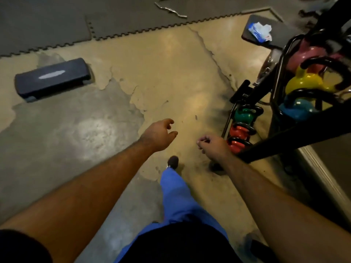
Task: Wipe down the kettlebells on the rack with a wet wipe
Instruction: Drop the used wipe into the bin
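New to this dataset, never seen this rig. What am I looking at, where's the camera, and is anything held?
There is no machine here. It is one picture from a wide-angle camera on a person's head, looking forward and down, so both bare arms reach into view from below. The left hand is open and empty. The right hand is loosely curled; I cannot tell whether it pinches anything. At right stands a rack with coloured kettlebells: pink, yellow, blue, green and red. A pack of wipes lies on a dark pad beyond it. On the floor at left is a dark step platform.
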